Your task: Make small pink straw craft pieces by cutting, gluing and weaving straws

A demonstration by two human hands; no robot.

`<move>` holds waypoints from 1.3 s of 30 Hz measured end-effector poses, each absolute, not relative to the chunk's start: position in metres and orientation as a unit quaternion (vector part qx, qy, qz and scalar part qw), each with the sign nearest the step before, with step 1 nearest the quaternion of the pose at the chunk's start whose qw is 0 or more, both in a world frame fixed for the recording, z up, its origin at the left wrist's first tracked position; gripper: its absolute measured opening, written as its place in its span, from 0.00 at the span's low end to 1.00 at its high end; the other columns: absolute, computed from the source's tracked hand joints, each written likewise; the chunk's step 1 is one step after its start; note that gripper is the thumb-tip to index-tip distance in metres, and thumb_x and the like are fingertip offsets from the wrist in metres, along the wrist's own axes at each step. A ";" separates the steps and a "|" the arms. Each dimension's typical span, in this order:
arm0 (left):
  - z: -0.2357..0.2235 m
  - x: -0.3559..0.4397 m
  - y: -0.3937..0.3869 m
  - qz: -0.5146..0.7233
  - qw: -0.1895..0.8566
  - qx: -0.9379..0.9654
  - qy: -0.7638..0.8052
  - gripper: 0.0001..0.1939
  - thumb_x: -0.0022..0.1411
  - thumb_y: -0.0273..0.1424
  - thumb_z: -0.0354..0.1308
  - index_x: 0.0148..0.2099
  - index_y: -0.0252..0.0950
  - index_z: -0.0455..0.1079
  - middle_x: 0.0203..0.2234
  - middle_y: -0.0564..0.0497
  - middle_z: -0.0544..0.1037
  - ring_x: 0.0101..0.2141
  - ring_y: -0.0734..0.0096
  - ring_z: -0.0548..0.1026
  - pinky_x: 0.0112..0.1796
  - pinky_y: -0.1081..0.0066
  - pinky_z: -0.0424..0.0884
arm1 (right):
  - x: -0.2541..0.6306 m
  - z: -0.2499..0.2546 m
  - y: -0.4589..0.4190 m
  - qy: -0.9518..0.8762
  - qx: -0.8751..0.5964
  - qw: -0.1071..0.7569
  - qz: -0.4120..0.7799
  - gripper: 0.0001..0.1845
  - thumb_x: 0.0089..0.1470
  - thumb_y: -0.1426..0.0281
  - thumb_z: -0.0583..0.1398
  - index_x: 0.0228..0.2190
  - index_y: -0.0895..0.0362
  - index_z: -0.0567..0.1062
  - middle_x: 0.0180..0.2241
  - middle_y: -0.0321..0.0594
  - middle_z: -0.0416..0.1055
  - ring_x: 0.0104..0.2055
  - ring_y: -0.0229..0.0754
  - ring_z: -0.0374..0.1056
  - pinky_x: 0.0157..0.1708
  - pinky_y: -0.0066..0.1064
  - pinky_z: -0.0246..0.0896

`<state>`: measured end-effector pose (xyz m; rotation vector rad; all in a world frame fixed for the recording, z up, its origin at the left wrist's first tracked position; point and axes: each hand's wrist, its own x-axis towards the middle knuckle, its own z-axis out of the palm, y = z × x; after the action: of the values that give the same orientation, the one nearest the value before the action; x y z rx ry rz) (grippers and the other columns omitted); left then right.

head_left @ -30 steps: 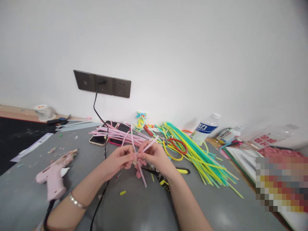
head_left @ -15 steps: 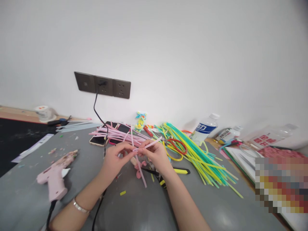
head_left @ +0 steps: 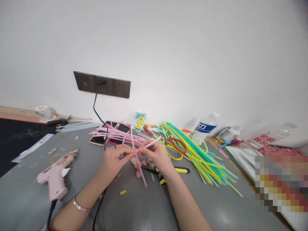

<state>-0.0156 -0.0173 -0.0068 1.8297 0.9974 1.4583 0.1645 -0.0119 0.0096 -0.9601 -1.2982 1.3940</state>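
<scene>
Above the grey table (head_left: 134,213), my left hand (head_left: 114,160) pinches pale pink pipe cleaners between thumb and fingertips. Fingertips of my right hand (head_left: 157,157) close on the same spot from the other side, almost touching the left ones. One pink pipe cleaner (head_left: 141,175) runs down from the pinch toward me and also up behind it; another pink length slants up to the right across the right hand. Exactly how they join is hidden by the fingers. Under the hands lie a pink curled piece (head_left: 139,171) and black-and-yellow pliers (head_left: 163,183), partly covered.
A pink glue gun (head_left: 54,179) lies at left, its black cord (head_left: 99,205) crossing the table near my left arm. Behind are pink pipe cleaners (head_left: 115,133) over phones (head_left: 97,140). Green and yellow pipe cleaners (head_left: 199,157), scissors (head_left: 178,146) and a bottle (head_left: 205,126) are at right.
My fingers shift very slightly at the pinch, and the left hand's other fingers lie a little flatter. Both hands keep hold of the pink pipe cleaners; the table things stay put.
</scene>
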 end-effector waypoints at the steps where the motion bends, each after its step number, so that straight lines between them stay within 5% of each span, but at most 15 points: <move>1: -0.008 -0.016 -0.017 0.546 0.289 0.693 0.371 0.04 0.54 0.29 0.67 0.30 0.44 0.82 0.24 0.50 0.83 0.25 0.66 0.77 0.29 0.71 0.70 | 0.165 0.010 -0.012 -0.532 -0.394 0.483 0.573 0.13 0.41 0.62 0.71 0.23 0.57 0.76 0.21 0.35 0.74 0.24 0.37 0.70 0.28 0.28 0.68; 7: -0.007 -0.015 -0.018 0.539 0.305 0.687 0.380 0.04 0.54 0.28 0.67 0.30 0.42 0.82 0.24 0.50 0.82 0.26 0.67 0.77 0.31 0.71 0.70 | 0.167 0.010 -0.012 -0.526 -0.382 0.486 0.584 0.16 0.42 0.59 0.72 0.26 0.57 0.76 0.21 0.35 0.75 0.24 0.37 0.71 0.26 0.27 0.67; 14: -0.002 -0.010 -0.017 0.567 0.496 0.526 0.395 0.07 0.48 0.33 0.72 0.32 0.38 0.81 0.23 0.51 0.81 0.25 0.67 0.76 0.28 0.72 0.70 | 0.164 0.008 -0.012 -0.521 -0.374 0.516 0.568 0.16 0.45 0.58 0.70 0.27 0.56 0.75 0.23 0.36 0.75 0.25 0.38 0.71 0.29 0.30 0.69; 19: -0.007 -0.006 -0.014 0.548 0.597 0.440 0.388 0.13 0.48 0.39 0.72 0.32 0.35 0.81 0.23 0.49 0.81 0.26 0.70 0.75 0.25 0.75 0.66 | 0.150 0.003 -0.016 -0.560 -0.378 0.578 0.457 0.13 0.48 0.61 0.68 0.24 0.55 0.73 0.22 0.35 0.71 0.25 0.38 0.67 0.27 0.29 0.64; 24: -0.005 -0.004 -0.014 0.562 0.663 0.319 0.379 0.18 0.37 0.39 0.77 0.27 0.34 0.78 0.21 0.52 0.79 0.23 0.77 0.72 0.24 0.79 0.64 | 0.143 0.002 -0.022 -0.642 -0.377 0.573 0.342 0.05 0.52 0.68 0.65 0.26 0.54 0.75 0.26 0.37 0.72 0.29 0.40 0.67 0.31 0.32 0.62; 29: -0.004 -0.002 -0.016 0.540 0.704 0.286 0.362 0.18 0.37 0.36 0.78 0.28 0.34 0.77 0.22 0.55 0.78 0.24 0.79 0.72 0.24 0.80 0.66 | 0.141 0.000 -0.025 -0.700 -0.366 0.571 0.226 0.07 0.55 0.72 0.64 0.26 0.54 0.74 0.26 0.37 0.71 0.30 0.41 0.66 0.32 0.32 0.60; 39: -0.006 -0.004 -0.012 0.563 0.658 0.309 0.393 0.20 0.36 0.39 0.77 0.26 0.34 0.74 0.19 0.55 0.75 0.22 0.78 0.71 0.21 0.79 0.62 | 0.149 0.002 -0.022 -0.727 -0.388 0.513 0.239 0.05 0.55 0.71 0.64 0.27 0.54 0.74 0.26 0.35 0.70 0.28 0.39 0.64 0.29 0.30 0.58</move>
<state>-0.0039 -0.0117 -0.0065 0.6999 0.8896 1.2758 0.1486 -0.0222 0.0019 -0.9327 -1.7494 0.5756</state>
